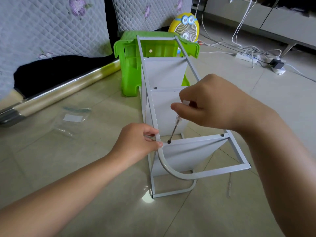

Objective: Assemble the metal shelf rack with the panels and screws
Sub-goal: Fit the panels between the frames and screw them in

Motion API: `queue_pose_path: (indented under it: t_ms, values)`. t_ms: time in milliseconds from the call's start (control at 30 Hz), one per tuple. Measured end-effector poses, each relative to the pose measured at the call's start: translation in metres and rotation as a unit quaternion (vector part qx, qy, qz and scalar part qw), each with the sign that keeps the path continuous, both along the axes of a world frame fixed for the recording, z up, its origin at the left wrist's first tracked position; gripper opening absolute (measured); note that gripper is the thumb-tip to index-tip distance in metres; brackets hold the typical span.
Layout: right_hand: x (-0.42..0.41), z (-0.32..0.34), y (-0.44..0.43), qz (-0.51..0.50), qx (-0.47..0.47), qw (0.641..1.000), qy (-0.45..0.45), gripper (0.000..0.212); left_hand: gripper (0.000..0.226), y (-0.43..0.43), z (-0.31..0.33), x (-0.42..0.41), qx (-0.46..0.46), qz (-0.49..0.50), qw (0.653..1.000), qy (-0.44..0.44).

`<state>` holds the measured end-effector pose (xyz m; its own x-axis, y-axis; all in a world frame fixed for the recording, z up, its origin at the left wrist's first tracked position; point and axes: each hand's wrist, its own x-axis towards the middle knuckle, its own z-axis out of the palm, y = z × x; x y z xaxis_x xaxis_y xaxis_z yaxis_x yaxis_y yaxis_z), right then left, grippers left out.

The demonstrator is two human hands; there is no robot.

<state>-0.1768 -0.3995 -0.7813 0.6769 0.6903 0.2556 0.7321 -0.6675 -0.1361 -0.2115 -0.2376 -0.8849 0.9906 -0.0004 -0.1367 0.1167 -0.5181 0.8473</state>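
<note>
Centrally, the shelf rack lies on its side on the tiled floor, its far end in front of a green plastic stool. L. hand pinches the upper frame tube just beside the joint w/ the nearest panel, thumb and fingers curled round the tube. R. hand grips the clear handle of a screwdriver. The shaft runs down and left, its tip seated in a dark screw at that panel's left corner. A 2nd screw sits at the right corner (how deep it is cannot be told). The mid panel and far panel stand between the side frames. Left of the rack: a clear plastic bag flat on the tile. Right, near the lower corner: a thin tool, type unclear. Background: a yellow fan and a power strip w/ white cables.
</note>
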Motion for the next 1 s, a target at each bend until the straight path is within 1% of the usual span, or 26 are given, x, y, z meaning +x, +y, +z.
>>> queue_pose_path:
  t_ms: [67, 167, 233, 300, 333, 367, 433, 467, 500, 600, 700, 767, 833, 900, 933, 1000]
  values:
    - [0.0, -0.003, 0.005, -0.051, -0.007, 0.998, -0.02, 0.042, 0.035, 0.0, 0.0, -0.001, -0.002, 0.0, 1.0, -0.001]
    - [0.002, -0.005, 0.006, -0.108, -0.048, 0.993, -0.008, 0.039, 0.036, 0.0, -0.001, -0.002, -0.006, -0.001, 1.0, -0.003]
    - [0.002, -0.009, 0.005, -0.104, -0.058, 0.993, -0.005, 0.036, 0.036, 0.0, -0.001, -0.003, -0.004, 0.001, 1.0, -0.006]
    - [0.0, -0.011, 0.004, -0.075, -0.028, 0.997, 0.008, 0.047, 0.036, -0.001, 0.0, -0.002, -0.001, 0.002, 1.0, -0.008]
    - [-0.001, -0.011, 0.003, -0.061, -0.013, 0.998, 0.02, 0.046, 0.036, -0.001, 0.0, -0.002, -0.001, 0.002, 1.0, -0.008]
    - [-0.003, -0.009, 0.001, -0.05, 0.001, 0.997, 0.05, 0.036, 0.036, -0.001, 0.0, -0.002, -0.001, 0.001, 1.0, -0.008]
    - [-0.003, -0.006, -0.005, -0.026, 0.037, 0.987, 0.154, 0.014, 0.036, -0.001, -0.001, -0.002, -0.002, 0.002, 1.0, -0.008]
    - [-0.002, -0.005, -0.007, -0.019, 0.047, 0.98, 0.191, 0.007, 0.036, 0.0, -0.001, -0.002, -0.002, 0.002, 1.0, -0.009]
    - [-0.002, -0.004, -0.01, -0.013, 0.045, 0.977, 0.206, 0.004, 0.036, -0.001, -0.001, -0.002, -0.001, 0.002, 1.0, -0.01]
    - [0.0, -0.004, -0.013, 0.018, 0.028, 0.986, 0.163, 0.005, 0.037, -0.001, -0.001, -0.001, 0.007, -0.001, 1.0, -0.018]
    - [0.004, -0.001, -0.014, 0.041, 0.027, 0.992, 0.115, 0.023, 0.036, -0.001, -0.002, -0.001, 0.016, -0.002, 1.0, -0.025]
    - [0.004, -0.003, -0.01, 0.046, 0.022, 0.997, 0.05, 0.04, 0.036, 0.0, -0.003, -0.002, 0.018, -0.001, 0.999, -0.026]
    - [0.006, -0.008, -0.005, 0.023, 0.021, 0.999, -0.008, 0.042, 0.036, 0.0, -0.005, -0.002, 0.017, 0.001, 1.0, -0.026]
    - [0.006, -0.013, -0.003, -0.022, 0.016, 0.998, -0.049, 0.046, 0.037, 0.0, -0.004, -0.003, 0.02, 0.002, 0.999, -0.025]
    - [0.008, -0.014, -0.002, -0.051, 0.001, 0.997, -0.056, 0.05, 0.037, 0.0, -0.004, -0.003, 0.022, 0.002, 0.999, -0.025]
    - [0.008, -0.013, -0.003, -0.108, -0.066, 0.992, -0.012, 0.049, 0.037, 0.0, -0.004, -0.003, 0.023, 0.003, 0.999, -0.027]
